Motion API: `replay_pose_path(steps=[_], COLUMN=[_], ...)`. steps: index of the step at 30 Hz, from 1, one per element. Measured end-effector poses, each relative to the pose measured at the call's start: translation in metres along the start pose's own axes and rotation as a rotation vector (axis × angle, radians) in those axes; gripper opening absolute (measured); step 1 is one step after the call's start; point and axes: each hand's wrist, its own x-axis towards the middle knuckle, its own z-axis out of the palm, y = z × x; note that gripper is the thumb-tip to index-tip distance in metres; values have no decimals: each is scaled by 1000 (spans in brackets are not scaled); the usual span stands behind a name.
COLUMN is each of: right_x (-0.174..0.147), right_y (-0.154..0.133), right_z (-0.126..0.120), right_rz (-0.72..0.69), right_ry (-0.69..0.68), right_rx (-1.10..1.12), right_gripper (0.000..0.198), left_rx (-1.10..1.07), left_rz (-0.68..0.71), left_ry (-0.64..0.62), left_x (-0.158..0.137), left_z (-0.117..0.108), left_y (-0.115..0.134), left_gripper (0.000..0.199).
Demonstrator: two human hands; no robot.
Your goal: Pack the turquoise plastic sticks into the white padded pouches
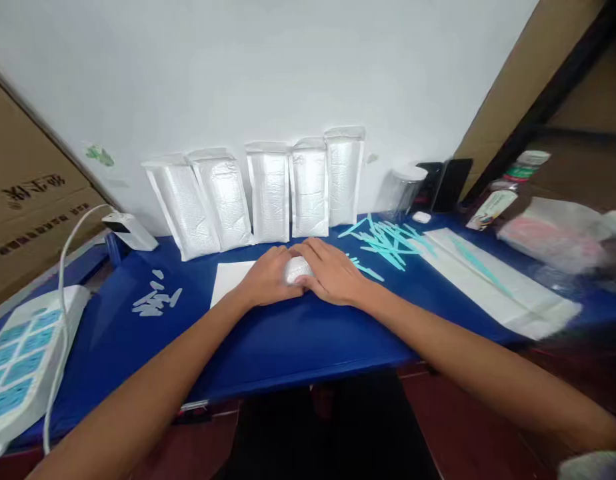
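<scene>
A silvery, crinkled piece of padded packaging (297, 269) shows between my two hands above the middle of the blue table. Most of it is hidden by the fingers. My left hand (269, 276) curls round its left side, and my right hand (332, 272) closes over its right side, with the fingertips of both hands meeting at the top. Under and beside my left hand lies a white sheet (230, 279). Just behind the hands, several silvery padded pouches (271, 193) lean upright in a row against the wall.
Turquoise strips (388, 243) lie heaped right of my hands, beside a long white packet (508, 287). Small pale strips (155, 300) are at left, near a power strip (28, 360) with a white cable. A lidded jar (404, 190) and a bottle (503, 193) stand back right.
</scene>
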Motion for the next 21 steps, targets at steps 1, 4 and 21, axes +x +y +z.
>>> replay_pose_path(steps=[1, 4, 21], right_x=[1, 2, 1], right_y=[2, 11, 5], right_z=[-5, -23, -23], right_rz=[4, 76, 232], right_ry=[65, 321, 290], right_rx=[47, 127, 227], right_gripper=[64, 52, 36], left_rx=[1, -8, -524], left_rz=[-28, -121, -310], left_ry=[5, 35, 968], left_x=[0, 0, 2], left_z=[0, -2, -54], left_y=[2, 9, 31], left_gripper=[57, 46, 51])
